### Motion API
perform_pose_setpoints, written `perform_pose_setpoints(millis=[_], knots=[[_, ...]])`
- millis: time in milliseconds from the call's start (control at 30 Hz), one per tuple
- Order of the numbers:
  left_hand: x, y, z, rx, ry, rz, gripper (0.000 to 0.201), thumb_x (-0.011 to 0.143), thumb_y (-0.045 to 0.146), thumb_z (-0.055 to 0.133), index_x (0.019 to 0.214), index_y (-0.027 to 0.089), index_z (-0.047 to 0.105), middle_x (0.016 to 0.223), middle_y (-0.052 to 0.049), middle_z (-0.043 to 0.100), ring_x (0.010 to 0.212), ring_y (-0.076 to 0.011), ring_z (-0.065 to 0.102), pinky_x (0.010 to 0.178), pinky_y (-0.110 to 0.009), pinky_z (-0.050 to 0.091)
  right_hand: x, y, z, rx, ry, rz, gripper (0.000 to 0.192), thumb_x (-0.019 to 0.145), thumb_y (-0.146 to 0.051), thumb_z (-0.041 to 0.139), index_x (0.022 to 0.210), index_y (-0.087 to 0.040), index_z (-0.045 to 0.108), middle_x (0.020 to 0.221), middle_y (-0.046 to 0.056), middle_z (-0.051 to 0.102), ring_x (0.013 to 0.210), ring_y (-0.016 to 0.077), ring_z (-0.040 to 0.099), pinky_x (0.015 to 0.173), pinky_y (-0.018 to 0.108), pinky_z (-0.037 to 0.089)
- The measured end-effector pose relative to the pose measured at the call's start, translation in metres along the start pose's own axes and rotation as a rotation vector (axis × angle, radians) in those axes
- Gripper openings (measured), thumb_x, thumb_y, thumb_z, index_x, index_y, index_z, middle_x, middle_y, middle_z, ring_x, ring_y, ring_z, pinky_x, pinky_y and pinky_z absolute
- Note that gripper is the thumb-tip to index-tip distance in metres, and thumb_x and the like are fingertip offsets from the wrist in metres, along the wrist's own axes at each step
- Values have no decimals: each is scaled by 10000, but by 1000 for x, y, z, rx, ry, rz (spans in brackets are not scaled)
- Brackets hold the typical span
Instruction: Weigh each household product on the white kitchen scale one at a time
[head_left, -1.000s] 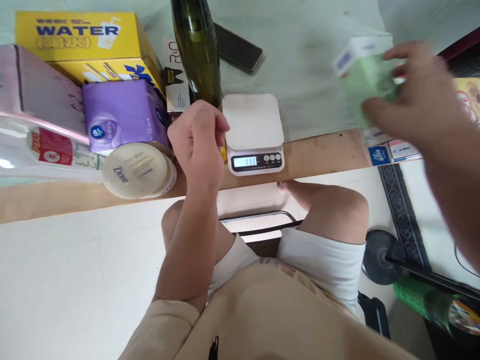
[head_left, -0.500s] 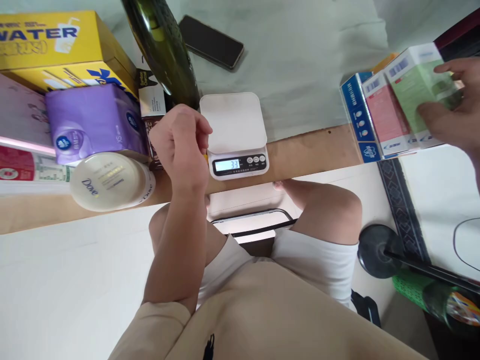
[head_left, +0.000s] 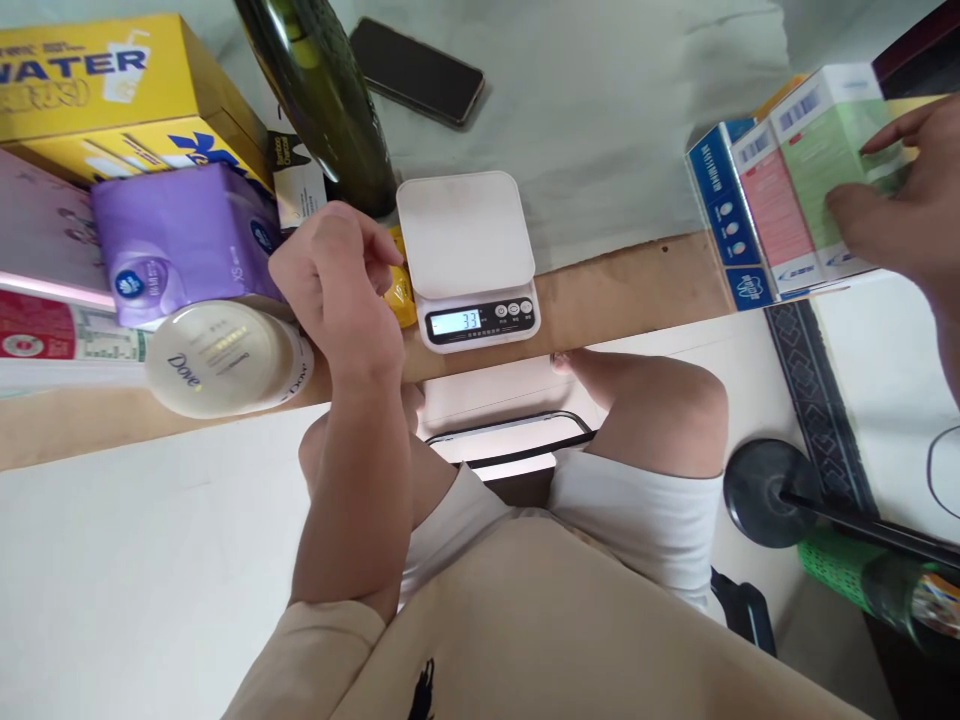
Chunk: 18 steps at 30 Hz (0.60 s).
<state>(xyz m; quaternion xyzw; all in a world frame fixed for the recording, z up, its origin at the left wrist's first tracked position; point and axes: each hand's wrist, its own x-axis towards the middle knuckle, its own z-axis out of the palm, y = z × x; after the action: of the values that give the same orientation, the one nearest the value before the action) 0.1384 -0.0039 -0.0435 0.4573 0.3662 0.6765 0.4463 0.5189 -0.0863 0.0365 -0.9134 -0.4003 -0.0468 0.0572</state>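
A white kitchen scale (head_left: 469,255) sits at the table's front edge with nothing on its platform; its display reads 33. My left hand (head_left: 334,285) hovers just left of the scale, fingers curled, touching a small yellow object (head_left: 397,290). My right hand (head_left: 904,215) is at the far right, gripping a green and white box (head_left: 825,150) that stands in a row beside a red box (head_left: 772,205) and a blue box (head_left: 716,215).
A dark green bottle (head_left: 322,95) stands behind my left hand. Left of it are a purple pack (head_left: 176,240), a Dove jar (head_left: 221,355), a yellow WATER carton (head_left: 97,85) and a small box (head_left: 296,185). A black phone (head_left: 416,70) lies further back.
My right hand carried the green box to the right and set it next to the red and blue boxes. The scale reading fell from 111 to 33. My left hand dropped toward the yellow object.
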Motion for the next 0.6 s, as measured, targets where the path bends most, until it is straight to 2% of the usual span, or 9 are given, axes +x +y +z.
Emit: perform_pose_setpoints(millis=[67, 167, 300, 400, 500, 600], knots=[[-1, 1, 0, 5, 0, -21, 412, 934, 50, 453, 546, 121, 570, 527, -16, 350, 474, -47, 254, 540, -328, 97, -5, -11, -3, -8, -10, 52, 646, 848, -62, 704, 1459, -233, 583, 1575, 167, 492, 1527, 198, 465, 1199, 451, 420], [-1, 4, -1, 18, -3, -32, 418, 943, 44, 462, 545, 114, 569, 522, -21, 372, 478, -46, 265, 542, -330, 108, -2, -12, 0, -29, 27, 53, 628, 848, -81, 727, 1452, -184, 591, 1570, 186, 487, 1533, 189, 448, 1212, 415, 429], [0, 3, -2, 16, 3, -18, 421, 947, 82, 463, 544, 121, 579, 520, -21, 371, 479, -48, 264, 540, -332, 103, 6, 0, 4, -16, 71, -73, 601, 877, -104, 689, 1458, -223, 598, 1548, 133, 543, 1498, 157, 501, 1243, 362, 427], [1, 0, -1, 14, 1, 12, 416, 941, 121, 479, 537, 129, 580, 514, -20, 373, 473, -54, 254, 527, -328, 96, 9, 5, 5, 8, -7, -140, 616, 923, -121, 602, 1526, -231, 545, 1633, 89, 481, 1579, 141, 419, 1325, 337, 341], [0, -1, 1, 33, -22, 53, 381, 908, 109, 486, 540, 131, 582, 518, -22, 377, 479, -63, 269, 530, -331, 114, 5, 6, 4, 21, -115, -135, 671, 961, -202, 552, 1616, -260, 417, 1717, 56, 341, 1642, 173, 313, 1363, 413, 289], [-2, 1, 1, 70, -42, 75, 360, 893, 64, 488, 554, 130, 590, 541, -26, 402, 504, -72, 311, 558, -342, 147, -3, 4, 1, 37, -177, -62, 657, 977, -301, 551, 1615, -353, 407, 1683, 44, 411, 1589, 207, 409, 1316, 486, 354]])
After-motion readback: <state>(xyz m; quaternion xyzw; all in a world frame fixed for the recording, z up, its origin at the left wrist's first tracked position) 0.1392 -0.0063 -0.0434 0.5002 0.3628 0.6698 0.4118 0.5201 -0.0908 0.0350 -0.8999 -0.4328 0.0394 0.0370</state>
